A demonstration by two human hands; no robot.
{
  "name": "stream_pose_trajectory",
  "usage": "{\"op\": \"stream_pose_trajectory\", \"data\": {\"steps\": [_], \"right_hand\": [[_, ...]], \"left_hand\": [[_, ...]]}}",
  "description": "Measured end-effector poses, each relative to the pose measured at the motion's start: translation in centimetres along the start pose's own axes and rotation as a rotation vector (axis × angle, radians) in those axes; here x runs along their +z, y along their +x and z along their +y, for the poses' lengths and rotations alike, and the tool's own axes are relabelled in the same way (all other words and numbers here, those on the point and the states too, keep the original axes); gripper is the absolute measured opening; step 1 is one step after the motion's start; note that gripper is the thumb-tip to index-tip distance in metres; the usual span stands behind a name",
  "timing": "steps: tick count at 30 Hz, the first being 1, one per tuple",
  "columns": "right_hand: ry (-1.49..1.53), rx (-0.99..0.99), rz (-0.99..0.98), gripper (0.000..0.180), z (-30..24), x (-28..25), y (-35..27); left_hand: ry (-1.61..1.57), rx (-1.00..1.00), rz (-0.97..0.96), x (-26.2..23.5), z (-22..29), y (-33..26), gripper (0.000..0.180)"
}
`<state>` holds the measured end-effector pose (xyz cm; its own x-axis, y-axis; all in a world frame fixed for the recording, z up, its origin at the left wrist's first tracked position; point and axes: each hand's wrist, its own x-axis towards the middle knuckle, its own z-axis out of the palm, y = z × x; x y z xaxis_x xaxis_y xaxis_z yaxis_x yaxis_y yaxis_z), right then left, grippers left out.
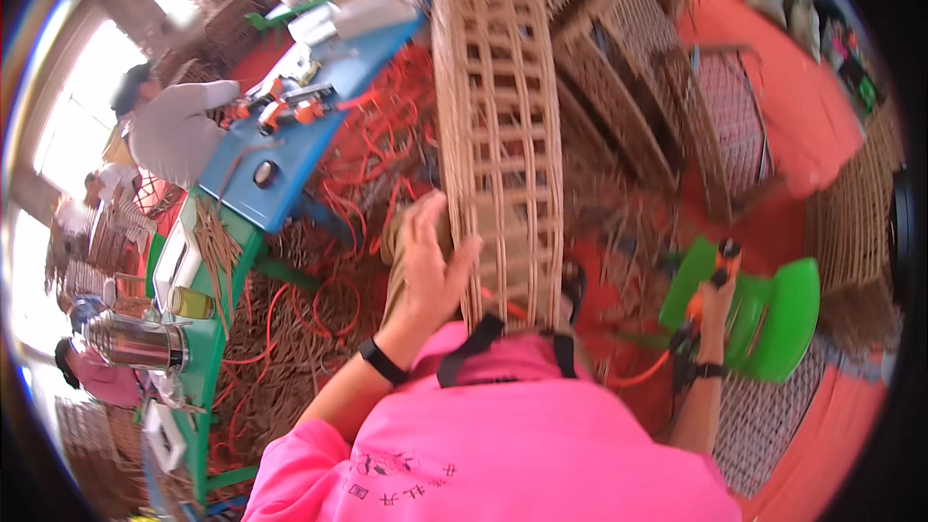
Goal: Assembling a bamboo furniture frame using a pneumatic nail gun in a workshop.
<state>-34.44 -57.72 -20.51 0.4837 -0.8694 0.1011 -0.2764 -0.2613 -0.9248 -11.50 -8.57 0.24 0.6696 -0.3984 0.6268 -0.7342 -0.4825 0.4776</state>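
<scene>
A long brown woven wicker basket frame (512,150) with an open lattice side stands lengthwise in front of me, its near end against my lap. My left hand (433,266) rests along its left edge near that end, fingers stretched out and thumb apart. Off to the right, away from the basket, my right hand (713,314) is closed around an orange and black air nail gun (727,261). The gun is partly hidden by the hand, and a red hose (640,374) runs near it.
A green plastic stool (773,319) stands at the right by my right hand. On the left are a blue table (290,169) with orange tools and a green table (211,367) with a metal flask (135,340). A person (179,126) works behind. Wicker pieces (619,68) are stacked ahead.
</scene>
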Motion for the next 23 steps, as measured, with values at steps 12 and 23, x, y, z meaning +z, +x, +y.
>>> {"op": "stream_pose_trajectory", "data": {"steps": [12, 23], "right_hand": [[-0.254, 0.304, 0.194, 0.043, 5.1, 2.3, 0.1], [-0.059, 0.35, 0.089, 0.092, 12.8, -0.2, 2.1]], "left_hand": [[-0.058, 0.045, 0.026, 4.3, -0.2, -1.4, 0.078], [-0.086, -0.011, -0.023, 4.2, -0.1, -1.5, 0.076]]}}
